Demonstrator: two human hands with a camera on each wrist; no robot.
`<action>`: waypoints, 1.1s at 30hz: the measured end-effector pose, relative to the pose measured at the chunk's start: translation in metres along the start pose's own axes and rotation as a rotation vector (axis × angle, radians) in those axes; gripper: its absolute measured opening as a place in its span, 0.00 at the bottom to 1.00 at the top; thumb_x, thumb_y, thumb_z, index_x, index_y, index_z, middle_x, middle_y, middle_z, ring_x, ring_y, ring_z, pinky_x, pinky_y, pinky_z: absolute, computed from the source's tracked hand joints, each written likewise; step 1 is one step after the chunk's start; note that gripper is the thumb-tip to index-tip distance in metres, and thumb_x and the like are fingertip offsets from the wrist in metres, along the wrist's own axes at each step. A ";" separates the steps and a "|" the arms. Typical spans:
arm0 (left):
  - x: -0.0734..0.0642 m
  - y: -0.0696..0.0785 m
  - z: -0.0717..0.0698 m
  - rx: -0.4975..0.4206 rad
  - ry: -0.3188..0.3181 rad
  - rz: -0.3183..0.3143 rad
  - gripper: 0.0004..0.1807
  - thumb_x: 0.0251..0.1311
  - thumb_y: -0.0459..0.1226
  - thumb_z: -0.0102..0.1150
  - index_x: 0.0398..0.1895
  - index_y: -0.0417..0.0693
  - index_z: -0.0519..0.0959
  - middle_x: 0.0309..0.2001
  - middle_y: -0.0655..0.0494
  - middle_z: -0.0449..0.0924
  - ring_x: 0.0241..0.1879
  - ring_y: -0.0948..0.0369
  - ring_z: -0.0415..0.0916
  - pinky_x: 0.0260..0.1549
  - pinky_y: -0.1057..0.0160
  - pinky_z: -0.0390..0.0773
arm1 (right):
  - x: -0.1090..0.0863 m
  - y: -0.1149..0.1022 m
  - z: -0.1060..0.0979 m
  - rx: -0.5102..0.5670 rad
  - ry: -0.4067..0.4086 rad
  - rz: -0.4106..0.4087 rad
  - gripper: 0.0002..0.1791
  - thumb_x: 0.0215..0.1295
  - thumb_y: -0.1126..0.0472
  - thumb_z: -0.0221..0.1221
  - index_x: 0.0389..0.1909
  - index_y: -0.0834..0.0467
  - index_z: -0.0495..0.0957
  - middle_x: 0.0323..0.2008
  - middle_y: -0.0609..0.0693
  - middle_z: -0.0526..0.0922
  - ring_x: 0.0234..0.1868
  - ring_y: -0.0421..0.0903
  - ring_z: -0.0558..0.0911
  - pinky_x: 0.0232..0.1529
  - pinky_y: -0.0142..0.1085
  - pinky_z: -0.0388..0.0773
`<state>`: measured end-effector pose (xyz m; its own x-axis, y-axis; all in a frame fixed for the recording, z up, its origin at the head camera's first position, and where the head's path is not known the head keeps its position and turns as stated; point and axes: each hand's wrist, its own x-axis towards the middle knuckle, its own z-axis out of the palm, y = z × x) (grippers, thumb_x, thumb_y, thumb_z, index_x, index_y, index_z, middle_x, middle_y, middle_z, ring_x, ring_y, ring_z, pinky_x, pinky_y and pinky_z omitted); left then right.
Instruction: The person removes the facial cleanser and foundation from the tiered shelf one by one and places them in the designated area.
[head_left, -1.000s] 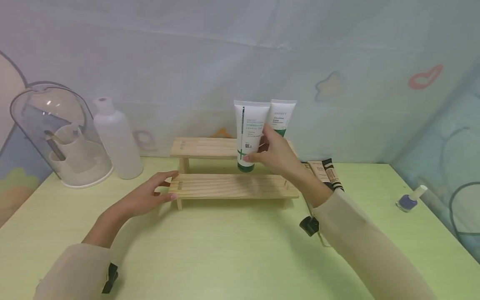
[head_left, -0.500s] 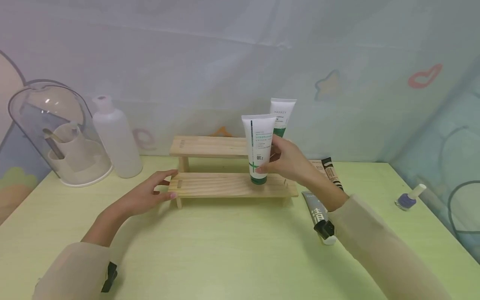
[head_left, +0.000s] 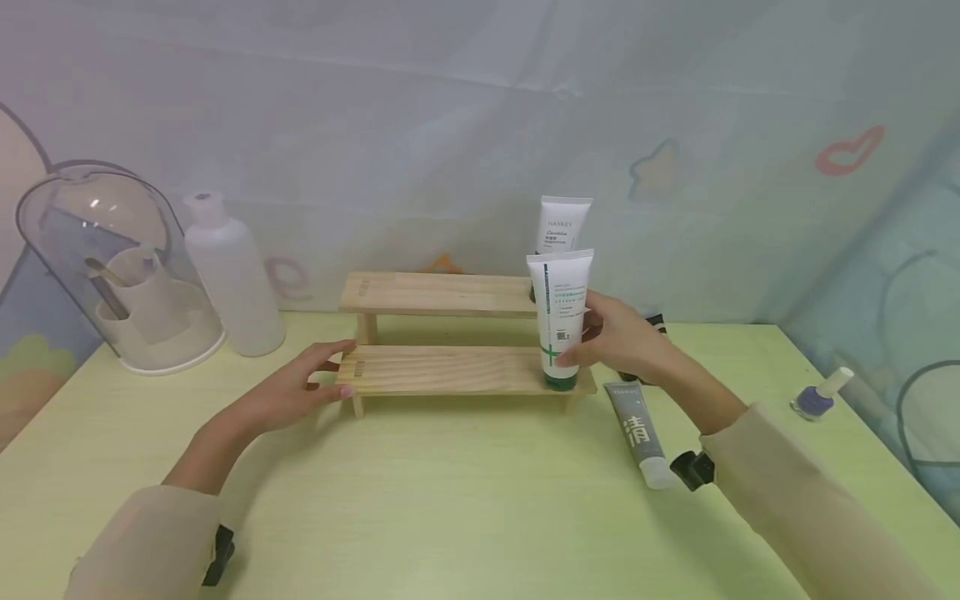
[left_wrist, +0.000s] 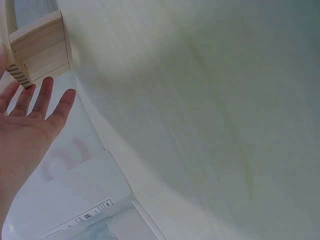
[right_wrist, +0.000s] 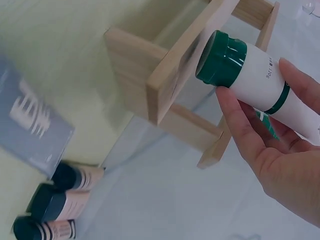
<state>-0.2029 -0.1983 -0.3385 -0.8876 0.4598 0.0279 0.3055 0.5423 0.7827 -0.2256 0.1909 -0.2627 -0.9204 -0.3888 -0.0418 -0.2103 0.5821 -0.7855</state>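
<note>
A two-tier wooden rack (head_left: 442,367) stands on the table. My left hand (head_left: 288,392) holds the left end of its lower tier, thumb at the front edge and fingers toward the back; its other fingers (left_wrist: 42,97) reach out straight in the left wrist view. My right hand (head_left: 622,337) pinches a white squeeze tube (head_left: 564,304) with a green cap, upright and cap down, over the right end of the lower tier. In the right wrist view the green cap (right_wrist: 220,60) is close over the board. Another white tube (head_left: 562,223) stands behind on the upper tier, partly hidden.
A grey tube (head_left: 636,429) lies right of the rack, with several dark-capped tubes (right_wrist: 50,202) beyond it. Purple nail polish (head_left: 819,396) stands at far right. At left are a white bottle (head_left: 236,283) and a clear-domed organizer (head_left: 161,321).
My right hand has carried the white tube rightward and down, from in front of the upper tier to the lower tier's right end. The left hand has stayed on the rack.
</note>
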 end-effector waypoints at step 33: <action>-0.001 -0.002 0.002 -0.005 0.004 0.016 0.35 0.64 0.43 0.52 0.68 0.37 0.50 0.66 0.38 0.49 0.61 0.40 0.54 0.56 0.39 0.58 | -0.096 0.095 -0.066 0.010 -0.019 0.246 0.43 0.51 0.60 0.66 0.62 0.66 0.52 0.45 0.66 0.75 0.41 0.55 0.79 0.33 0.45 0.80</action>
<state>-0.2018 -0.1985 -0.3418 -0.8840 0.4656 0.0427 0.3177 0.5312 0.7854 -0.1788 0.3305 -0.2927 -0.9371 -0.2497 -0.2440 0.0227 0.6538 -0.7563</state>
